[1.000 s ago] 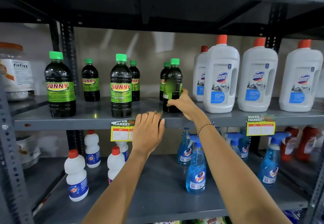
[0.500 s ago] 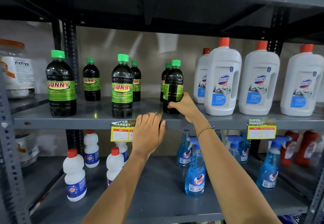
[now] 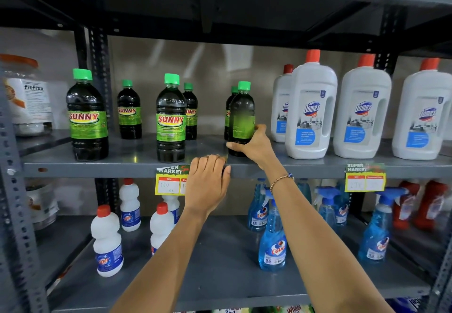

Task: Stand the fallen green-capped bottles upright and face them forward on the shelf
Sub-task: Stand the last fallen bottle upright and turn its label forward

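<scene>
Several dark bottles with green caps stand upright on the middle grey shelf (image 3: 127, 163). My right hand (image 3: 254, 145) grips the base of the rightmost front bottle (image 3: 241, 114); its green label shows no brand name toward me and looks blurred. A second bottle stands close behind it, mostly hidden. Two large SUNNY bottles (image 3: 87, 117) (image 3: 171, 119) face forward at the front, with smaller ones (image 3: 129, 110) (image 3: 190, 112) behind them. My left hand (image 3: 208, 185) lies flat on the shelf's front edge, fingers curled over it, holding no bottle.
White Domex bottles (image 3: 310, 107) with orange caps stand right of the held bottle. A price tag (image 3: 171, 180) hangs beside my left hand. The lower shelf carries white bottles (image 3: 107, 241) and blue spray bottles (image 3: 272, 239). A fitfizz jar (image 3: 27, 95) is far left.
The bottle in my right hand has turned about its axis, so a different, plainer side of the label faces me. My left hand stays on the shelf edge.
</scene>
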A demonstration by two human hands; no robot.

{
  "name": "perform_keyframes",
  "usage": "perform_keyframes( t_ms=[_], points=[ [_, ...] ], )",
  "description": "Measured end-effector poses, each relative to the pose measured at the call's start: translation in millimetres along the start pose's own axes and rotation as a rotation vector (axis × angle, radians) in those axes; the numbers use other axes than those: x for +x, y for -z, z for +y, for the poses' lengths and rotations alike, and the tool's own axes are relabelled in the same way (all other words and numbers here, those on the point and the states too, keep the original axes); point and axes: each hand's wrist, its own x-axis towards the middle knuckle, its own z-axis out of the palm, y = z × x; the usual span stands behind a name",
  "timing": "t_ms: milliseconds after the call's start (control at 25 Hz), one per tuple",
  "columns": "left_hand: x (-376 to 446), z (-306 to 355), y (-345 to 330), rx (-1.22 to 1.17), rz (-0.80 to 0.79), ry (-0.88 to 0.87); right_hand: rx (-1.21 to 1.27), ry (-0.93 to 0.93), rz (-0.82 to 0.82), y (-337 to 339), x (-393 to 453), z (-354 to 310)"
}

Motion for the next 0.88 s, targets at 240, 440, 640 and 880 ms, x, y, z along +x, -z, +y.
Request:
perform_keyframes(
  t_ms=[240, 440, 640, 880],
  points=[
    [-0.5, -0.1, 0.9, 0.000, -0.002, -0.001, 0.014, -0.033, 0.002, 0.6, 0.4, 2.3],
    [0.4, 1.1, 3.2, -0.004, 0.001, -0.002, 0.020, -0.073, -0.072, 1.5, 4.5, 1.4],
    [0.4, 0.9, 3.1, -0.005, -0.013, 0.001, -0.134, -0.024, -0.008, -1.7, -0.7, -0.1],
    [0.1, 0.8, 3.0, 0.000, -0.025, 0.007, -0.070, -0.071, -0.071, -0.3, 3.3, 1.2]
  ],
)
